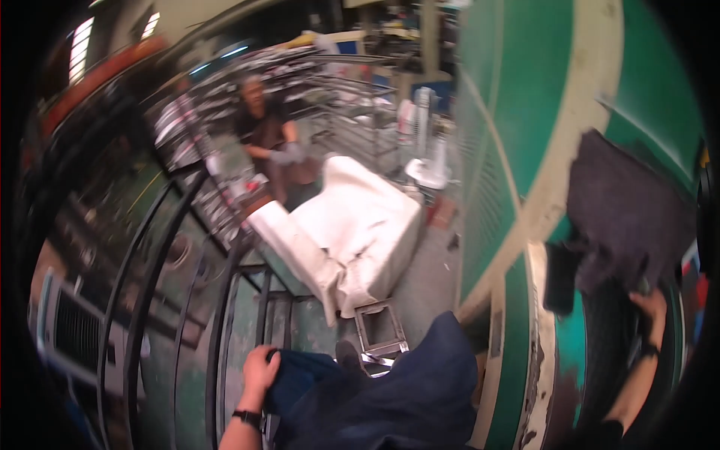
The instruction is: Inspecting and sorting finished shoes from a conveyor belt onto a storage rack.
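Note:
At the lower centre, a dark blue piece of soft sheet material [375,401] spreads in folds in front of me. My left hand [260,369], with a dark band on its wrist, is closed at the left edge of that piece. Far to the right, my right hand [651,306] reaches up to the lower edge of a dark purple-brown, ragged-edged piece that looks like leather [630,210]. Its fingers look closed on that edge, though the piece partly hides them. This dark piece hangs against the green machine [517,97].
A pale sheet-covered stack [367,217] stands ahead, with a blurred person [266,135] wearing gloves behind it. Black metal railings [142,300] rise on the left. A metal-framed stool [380,328] sits near the blue piece. Farther back are a white fan [426,139] and loaded racks [300,82].

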The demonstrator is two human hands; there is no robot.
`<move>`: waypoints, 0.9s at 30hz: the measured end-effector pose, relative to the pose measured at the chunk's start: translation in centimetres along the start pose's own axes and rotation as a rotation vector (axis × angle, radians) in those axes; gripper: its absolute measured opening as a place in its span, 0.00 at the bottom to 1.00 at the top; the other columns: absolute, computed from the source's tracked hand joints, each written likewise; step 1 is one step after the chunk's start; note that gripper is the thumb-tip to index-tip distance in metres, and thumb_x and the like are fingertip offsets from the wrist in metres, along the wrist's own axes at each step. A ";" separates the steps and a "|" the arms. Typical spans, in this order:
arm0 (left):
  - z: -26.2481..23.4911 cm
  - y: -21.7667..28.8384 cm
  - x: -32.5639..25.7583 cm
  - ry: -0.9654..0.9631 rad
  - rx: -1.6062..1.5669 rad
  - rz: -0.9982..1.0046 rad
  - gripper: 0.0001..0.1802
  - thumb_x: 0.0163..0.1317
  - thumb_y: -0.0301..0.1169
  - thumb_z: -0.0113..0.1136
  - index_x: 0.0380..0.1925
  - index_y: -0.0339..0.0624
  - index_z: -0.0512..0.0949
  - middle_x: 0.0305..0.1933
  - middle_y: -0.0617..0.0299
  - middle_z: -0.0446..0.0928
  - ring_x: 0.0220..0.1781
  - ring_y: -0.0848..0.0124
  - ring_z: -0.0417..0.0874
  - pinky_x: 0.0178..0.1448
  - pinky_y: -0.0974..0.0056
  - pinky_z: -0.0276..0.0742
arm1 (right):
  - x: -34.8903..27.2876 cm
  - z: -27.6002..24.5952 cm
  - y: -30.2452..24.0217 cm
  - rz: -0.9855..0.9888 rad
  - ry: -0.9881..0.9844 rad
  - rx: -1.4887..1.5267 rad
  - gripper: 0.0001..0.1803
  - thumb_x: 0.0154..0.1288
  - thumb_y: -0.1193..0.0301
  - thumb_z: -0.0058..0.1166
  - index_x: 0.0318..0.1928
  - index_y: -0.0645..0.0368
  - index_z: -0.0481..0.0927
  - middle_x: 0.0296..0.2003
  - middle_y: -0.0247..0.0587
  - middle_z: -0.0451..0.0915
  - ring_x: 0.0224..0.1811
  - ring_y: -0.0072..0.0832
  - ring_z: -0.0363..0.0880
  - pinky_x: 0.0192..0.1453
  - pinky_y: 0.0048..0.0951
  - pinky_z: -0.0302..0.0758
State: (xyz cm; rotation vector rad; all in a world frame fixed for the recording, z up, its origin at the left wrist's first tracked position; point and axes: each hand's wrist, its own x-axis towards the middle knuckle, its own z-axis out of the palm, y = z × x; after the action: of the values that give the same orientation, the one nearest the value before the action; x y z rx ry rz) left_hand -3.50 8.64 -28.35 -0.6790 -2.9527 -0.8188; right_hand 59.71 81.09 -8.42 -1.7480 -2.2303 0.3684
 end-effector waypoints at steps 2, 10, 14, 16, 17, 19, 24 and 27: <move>0.2 0.0 -0.6 0.054 0.039 -0.046 0.18 0.61 0.41 0.59 0.43 0.42 0.86 0.48 0.51 0.84 0.54 0.51 0.83 0.59 0.52 0.77 | 0.7 4.1 2.5 -0.174 0.087 0.434 0.40 0.56 0.57 0.69 0.65 0.66 0.73 0.56 0.43 0.80 0.58 0.34 0.77 0.66 0.33 0.69; -0.3 3.6 -1.1 0.026 0.052 0.135 0.16 0.60 0.40 0.58 0.42 0.44 0.86 0.46 0.52 0.85 0.52 0.54 0.84 0.59 0.53 0.78 | 0.7 4.0 1.5 -0.221 0.189 0.456 0.36 0.63 0.58 0.61 0.66 0.70 0.72 0.58 0.45 0.79 0.59 0.34 0.76 0.68 0.33 0.67; 1.6 6.8 -0.3 -0.067 -0.327 0.345 0.17 0.62 0.38 0.59 0.47 0.42 0.83 0.47 0.52 0.84 0.51 0.52 0.83 0.56 0.53 0.79 | -0.2 3.4 2.3 0.043 0.022 0.504 0.41 0.61 0.51 0.63 0.65 0.71 0.73 0.61 0.48 0.77 0.60 0.36 0.76 0.67 0.36 0.69; 3.0 8.6 -0.3 -0.206 -0.499 0.452 0.18 0.65 0.38 0.58 0.50 0.42 0.83 0.49 0.52 0.83 0.52 0.52 0.84 0.56 0.55 0.79 | -1.6 2.6 3.8 0.183 0.060 0.595 0.44 0.59 0.48 0.64 0.66 0.70 0.73 0.62 0.49 0.76 0.61 0.37 0.76 0.67 0.36 0.69; 3.0 9.2 -0.6 -0.275 -0.548 0.492 0.18 0.67 0.38 0.58 0.51 0.42 0.82 0.50 0.52 0.83 0.52 0.52 0.84 0.56 0.55 0.79 | -3.0 3.6 2.9 0.215 0.076 0.713 0.46 0.58 0.46 0.65 0.66 0.70 0.73 0.62 0.49 0.77 0.61 0.37 0.76 0.66 0.36 0.69; 4.0 10.4 -1.1 -0.381 -0.677 0.557 0.18 0.67 0.38 0.59 0.52 0.42 0.82 0.51 0.53 0.83 0.51 0.55 0.84 0.55 0.57 0.80 | -7.3 4.0 1.0 0.283 0.190 0.745 0.45 0.59 0.44 0.63 0.69 0.63 0.72 0.67 0.42 0.73 0.68 0.35 0.70 0.73 0.35 0.62; 5.3 17.4 -1.6 -0.839 -1.099 0.592 0.25 0.69 0.33 0.61 0.66 0.47 0.73 0.58 0.56 0.80 0.51 0.70 0.83 0.59 0.64 0.78 | -22.8 3.6 -10.6 -0.006 0.346 0.975 0.31 0.76 0.51 0.40 0.73 0.48 0.67 0.74 0.38 0.64 0.75 0.32 0.61 0.78 0.32 0.55; 7.0 22.5 -2.0 -1.154 -1.373 0.652 0.40 0.72 0.40 0.60 0.79 0.54 0.53 0.73 0.51 0.65 0.63 0.67 0.77 0.66 0.62 0.73 | -23.7 5.6 -20.9 -1.037 -0.619 1.367 0.36 0.79 0.47 0.33 0.78 0.53 0.53 0.78 0.48 0.54 0.80 0.40 0.52 0.83 0.40 0.49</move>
State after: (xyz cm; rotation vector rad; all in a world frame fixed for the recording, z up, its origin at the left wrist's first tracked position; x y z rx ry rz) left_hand 8.25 28.58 -23.56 -2.5551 -1.6384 -2.9448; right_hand 44.23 53.00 -7.42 0.2523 -1.8821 1.6892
